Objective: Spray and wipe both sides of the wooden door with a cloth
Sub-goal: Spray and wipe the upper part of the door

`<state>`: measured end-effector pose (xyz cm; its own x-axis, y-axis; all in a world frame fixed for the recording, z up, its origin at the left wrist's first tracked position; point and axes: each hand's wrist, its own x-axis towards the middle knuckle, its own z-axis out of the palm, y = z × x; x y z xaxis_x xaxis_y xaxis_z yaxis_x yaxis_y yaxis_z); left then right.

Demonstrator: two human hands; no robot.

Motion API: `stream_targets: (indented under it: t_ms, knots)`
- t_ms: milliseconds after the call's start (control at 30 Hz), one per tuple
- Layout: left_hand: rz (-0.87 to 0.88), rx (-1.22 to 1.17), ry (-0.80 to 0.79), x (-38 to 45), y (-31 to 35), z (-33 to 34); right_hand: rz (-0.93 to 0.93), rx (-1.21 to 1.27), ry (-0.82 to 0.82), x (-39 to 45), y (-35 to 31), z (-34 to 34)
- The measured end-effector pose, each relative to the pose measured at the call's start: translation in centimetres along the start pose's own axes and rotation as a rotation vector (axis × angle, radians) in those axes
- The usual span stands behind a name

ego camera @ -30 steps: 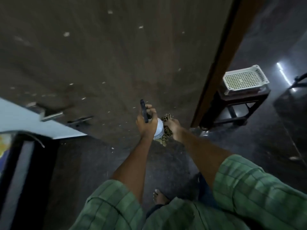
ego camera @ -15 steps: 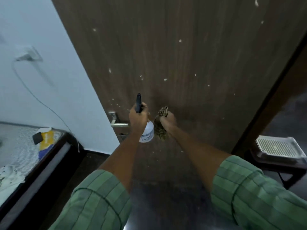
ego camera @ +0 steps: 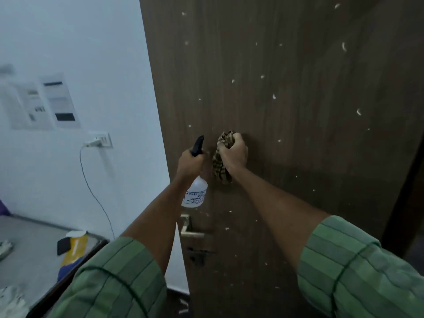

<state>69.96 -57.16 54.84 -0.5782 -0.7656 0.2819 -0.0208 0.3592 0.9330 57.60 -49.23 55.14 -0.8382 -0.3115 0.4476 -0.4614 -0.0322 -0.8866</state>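
Right now my left hand (ego camera: pixel 188 162) is wrapped tight round the neck of the spray bottle (ego camera: pixel 195 193), black nozzle aimed at the wooden door (ego camera: pixel 286 111), w/ the bottle body hanging below the fist; can't tell if a finger is on the trigger. My right hand (ego camera: pixel 234 151) is fisted on the bunched checked cloth (ego camera: pixel 221 161), held up against the door face, just right of the bottle and a bit further up the panel. The door stands straight ahead of both hands, long axis vertical, white specks scattered above, right and below the cloth. I'd say the right hand is nearer the dirty area, so the wipe runs up and right from there. Door handle (ego camera: pixel 191 230) sits below the bottle, near the door's left edge; wall socket (ego camera: pixel 101 141) w/ cable is well left of it.
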Motion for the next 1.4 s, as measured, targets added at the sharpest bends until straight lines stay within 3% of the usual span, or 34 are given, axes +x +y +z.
stream_targets:
  t_ms: [200, 500, 1000, 1400]
  knots:
    - [0.125, -0.082, -0.103, 5.0, 6.3, -5.8, -0.131, 0.115, 0.191, 3.2, -9.0, 4.0]
    - [0.290, 0.074, 0.073, 12.4, 15.5, -11.7, -0.434, 0.249, 0.455, 8.4, -22.3, 7.1]
    - [0.425, 0.061, 0.179, 17.6, 30.0, -13.6, -0.877, 0.167, 0.551, 19.9, -34.2, 3.9]
    - [0.486, 0.140, 0.386, 19.6, 34.9, -16.5, -1.245, -0.210, 0.485, 24.4, -38.5, 4.6]
